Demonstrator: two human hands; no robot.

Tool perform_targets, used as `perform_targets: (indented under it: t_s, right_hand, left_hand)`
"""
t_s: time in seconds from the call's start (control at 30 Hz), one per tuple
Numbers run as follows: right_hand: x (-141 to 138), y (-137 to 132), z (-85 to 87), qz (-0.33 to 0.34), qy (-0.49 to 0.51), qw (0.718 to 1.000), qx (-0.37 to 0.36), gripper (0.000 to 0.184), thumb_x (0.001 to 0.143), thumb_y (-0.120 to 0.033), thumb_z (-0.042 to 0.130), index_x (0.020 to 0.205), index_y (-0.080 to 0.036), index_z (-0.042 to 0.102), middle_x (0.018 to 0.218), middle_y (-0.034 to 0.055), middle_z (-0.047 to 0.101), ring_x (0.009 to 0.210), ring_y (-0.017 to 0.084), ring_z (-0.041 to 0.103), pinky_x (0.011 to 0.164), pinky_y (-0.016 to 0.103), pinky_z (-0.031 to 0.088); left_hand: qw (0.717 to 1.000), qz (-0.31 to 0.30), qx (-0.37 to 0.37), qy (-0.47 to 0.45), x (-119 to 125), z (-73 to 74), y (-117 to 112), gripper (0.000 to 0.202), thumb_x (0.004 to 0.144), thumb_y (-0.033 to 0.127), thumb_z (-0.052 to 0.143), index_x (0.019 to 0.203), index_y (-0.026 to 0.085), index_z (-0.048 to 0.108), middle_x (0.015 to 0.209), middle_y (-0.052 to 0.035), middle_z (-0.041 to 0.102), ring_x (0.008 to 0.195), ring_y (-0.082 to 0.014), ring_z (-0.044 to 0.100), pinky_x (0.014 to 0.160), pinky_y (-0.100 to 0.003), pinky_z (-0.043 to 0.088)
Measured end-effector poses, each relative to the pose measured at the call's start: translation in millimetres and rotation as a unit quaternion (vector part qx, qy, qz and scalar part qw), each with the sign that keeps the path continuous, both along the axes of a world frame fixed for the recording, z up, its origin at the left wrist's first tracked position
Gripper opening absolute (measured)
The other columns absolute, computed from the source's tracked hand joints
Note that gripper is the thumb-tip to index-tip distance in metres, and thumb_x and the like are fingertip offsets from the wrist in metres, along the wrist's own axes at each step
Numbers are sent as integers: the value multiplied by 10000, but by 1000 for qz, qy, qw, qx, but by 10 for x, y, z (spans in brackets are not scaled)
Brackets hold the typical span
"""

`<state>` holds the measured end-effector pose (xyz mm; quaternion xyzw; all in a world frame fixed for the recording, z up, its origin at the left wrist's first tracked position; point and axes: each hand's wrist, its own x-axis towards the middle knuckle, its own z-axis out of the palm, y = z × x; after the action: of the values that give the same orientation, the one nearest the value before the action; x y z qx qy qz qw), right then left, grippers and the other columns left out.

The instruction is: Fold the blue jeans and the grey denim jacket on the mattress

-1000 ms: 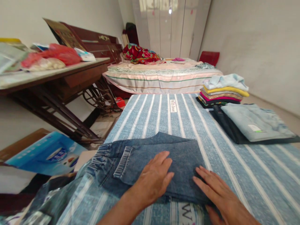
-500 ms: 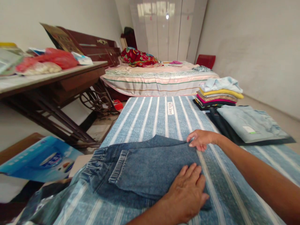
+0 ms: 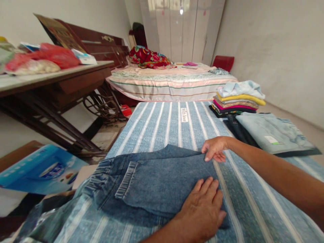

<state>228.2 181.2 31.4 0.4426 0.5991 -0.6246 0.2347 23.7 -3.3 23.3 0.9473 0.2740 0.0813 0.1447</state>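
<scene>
A pair of blue denim pants (image 3: pixel 157 179) lies folded on the striped cloth, its gathered waistband at the left and an elastic leg cuff (image 3: pixel 126 180) folded back near it. My left hand (image 3: pixel 202 206) rests flat on the lower right part of the denim, fingers stretched out. At the upper right corner of the folded pants, my right hand (image 3: pixel 215 149) pinches the fabric edge between thumb and forefinger, its other fingers curled.
The striped blue cloth (image 3: pixel 172 125) covers the surface under the pants. Folded clothes (image 3: pixel 238 99) are stacked at the far right, with light jeans (image 3: pixel 275 131) nearer. At left are a sewing-machine table (image 3: pixel 83 76) and a blue box (image 3: pixel 43 170). Beyond stands a bed (image 3: pixel 172 84).
The view has shifted slightly. Both hands keep nearly the same places on the denim pants, and the fold looks unchanged.
</scene>
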Motion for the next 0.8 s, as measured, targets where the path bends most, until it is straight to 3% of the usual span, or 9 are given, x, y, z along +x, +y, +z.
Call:
perform_targets:
  t_s: [0.4, 0.67, 0.8]
  right_hand:
    - [140, -123, -36, -61, 71, 995, 33, 548, 593, -665, 658, 778, -193, 452, 450, -22, 607, 350, 129, 555, 318, 173, 395]
    - [129, -193, -93, -90, 71, 992, 50, 478, 630, -606, 659, 750, -191, 456, 410, -31, 578, 309, 119, 523, 297, 161, 351]
    - [173, -215, -106, -109, 96, 988, 47, 475, 628, -578, 660, 824, -190, 468, 408, -54, 565, 299, 111, 499, 302, 162, 346]
  left_hand:
    - [1000, -4, -10, -6, -1, -29, -2, 507, 958, 441, 317, 1338, 118, 406, 1468, -130, 348, 1388, -248, 224, 1135, -426, 222]
    - [999, 41, 0, -3, 9, -29, -12, 581, 916, 482, 399, 1385, 141, 364, 1482, -145, 311, 1398, -308, 160, 1103, -557, 216]
    - [999, 47, -1, 8, 16, -64, -11, 602, 907, 504, 397, 1377, 128, 376, 1488, -144, 300, 1400, -315, 139, 1105, -555, 213]
